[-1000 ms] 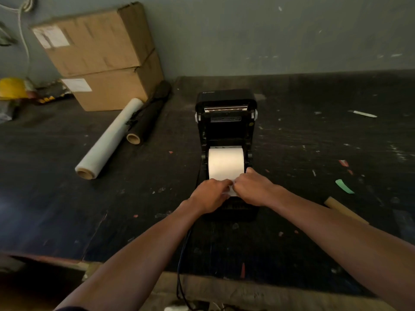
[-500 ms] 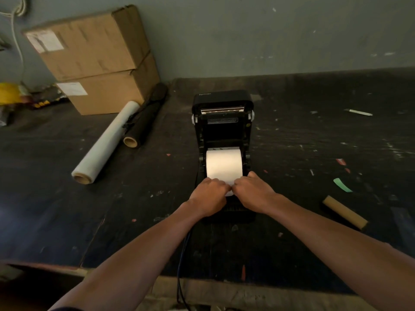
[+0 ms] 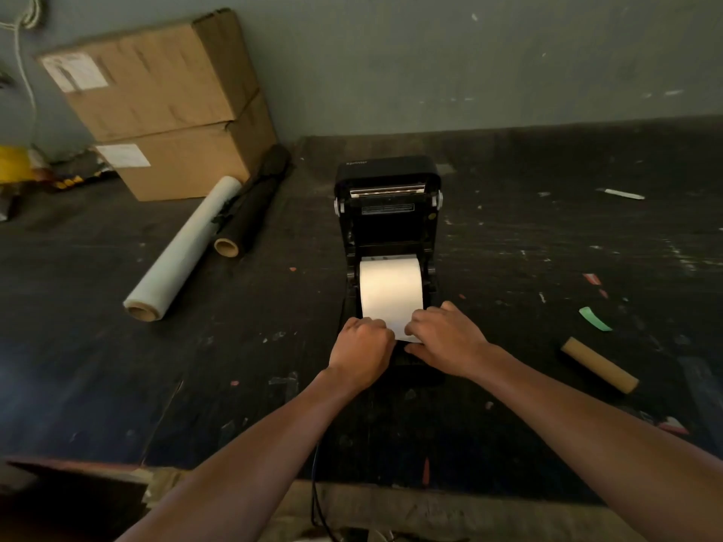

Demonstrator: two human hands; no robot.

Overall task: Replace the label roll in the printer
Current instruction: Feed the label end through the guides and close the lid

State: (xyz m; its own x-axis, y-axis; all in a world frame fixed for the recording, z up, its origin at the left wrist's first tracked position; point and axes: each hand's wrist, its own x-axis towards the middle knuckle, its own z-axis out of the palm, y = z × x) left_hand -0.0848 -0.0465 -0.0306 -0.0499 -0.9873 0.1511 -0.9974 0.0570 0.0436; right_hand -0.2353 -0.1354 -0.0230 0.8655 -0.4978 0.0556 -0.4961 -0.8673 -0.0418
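Change: both hands sit slightly nearer the lower edge of the printer than a second ago; the white strip between them shows a little longer, and the roll itself has not shifted.
Printer (image 3: 387, 213): black, centre of the frame on the dark desk (image 3: 547, 248), lid raised toward the wall, bay exposed.
Label roll (image 3: 390, 287): white, seated in the bay just above the hands; its axis runs left to right across the frame, and its free end feeds downward in the frame toward the person.
Left hand (image 3: 362, 348): fingers curled into a fist at the left corner of the free end; it appears to pinch the paper, though the contact is hidden.
Right hand (image 3: 444, 336): fingers bent over the right corner of the strip, thumb beneath, holding that edge.
Key relation: the roll lies directly above both hands in the frame, equally near to each; the strip must travel at right angles to the roll axis, toward the front slot, judged to be the step in hand.
Old core (image 3: 598, 363): bare cardboard tube at right, well apart from the printer.
Surroundings: stacked cardboard boxes (image 3: 164, 107) and a film roll (image 3: 184, 248) at upper left.
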